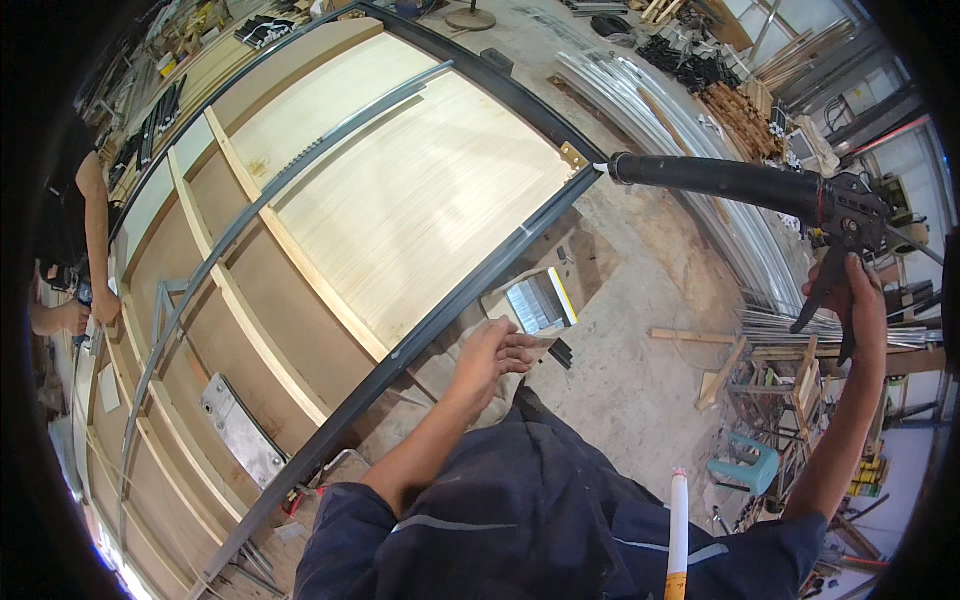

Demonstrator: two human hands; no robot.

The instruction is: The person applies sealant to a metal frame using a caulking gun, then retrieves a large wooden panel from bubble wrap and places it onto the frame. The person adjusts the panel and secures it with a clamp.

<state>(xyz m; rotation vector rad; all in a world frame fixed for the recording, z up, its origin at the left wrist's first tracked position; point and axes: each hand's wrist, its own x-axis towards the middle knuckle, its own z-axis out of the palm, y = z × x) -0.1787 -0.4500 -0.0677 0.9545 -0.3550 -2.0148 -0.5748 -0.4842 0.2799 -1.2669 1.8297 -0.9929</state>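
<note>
My right hand [850,305] is wrapped around the handle and trigger of a black caulking gun [735,185], held out level to the right. Its pale nozzle tip points left and reaches the near right corner of a large dark metal frame [480,272]; whether they touch I cannot tell. A small brass-coloured bracket [573,156] sits at that corner. Inside the frame lie a pale wood panel [420,190] and several wooden battens [300,275]. Empty, with fingers loosely apart, my left hand [490,362] hovers beside the frame's near edge.
Another person's hands [88,312] work at the frame's far left with a tool. A long grey metal strip [215,255] and a metal plate [240,430] lie across the battens. Metal lengths [670,140], an open box [540,303] and a teal stool [748,463] are on the floor.
</note>
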